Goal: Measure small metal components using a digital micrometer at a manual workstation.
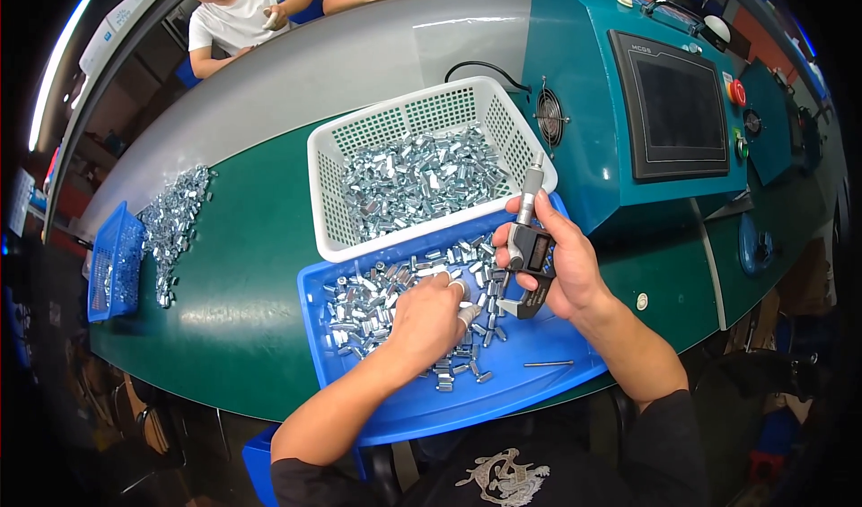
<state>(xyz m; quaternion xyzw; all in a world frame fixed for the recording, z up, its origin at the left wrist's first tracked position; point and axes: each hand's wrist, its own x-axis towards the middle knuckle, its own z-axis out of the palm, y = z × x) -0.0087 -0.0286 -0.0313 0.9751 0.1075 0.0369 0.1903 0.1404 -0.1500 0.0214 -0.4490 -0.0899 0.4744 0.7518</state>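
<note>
My right hand (576, 269) is wrapped round a digital micrometer (526, 254), its grey thimble pointing up and its black frame pointing down. Nothing shows between the micrometer's jaws as far as I can see. My left hand (427, 317) reaches down into small shiny metal hex pieces (364, 305) lying loose in a shallow blue tray (449, 410). Its fingers are curled and wear pale finger covers; what they pinch, if anything, is hidden. A thin metal pin (548, 363) lies at the tray's right side.
Behind the tray, overlapping its far edge, a white perforated basket (318, 193) holds many more metal pieces. A teal machine (579, 103) with a dark screen stands at the right. Far left are a loose heap (175, 224) and a small blue basket (101, 273). Two people sit across the table.
</note>
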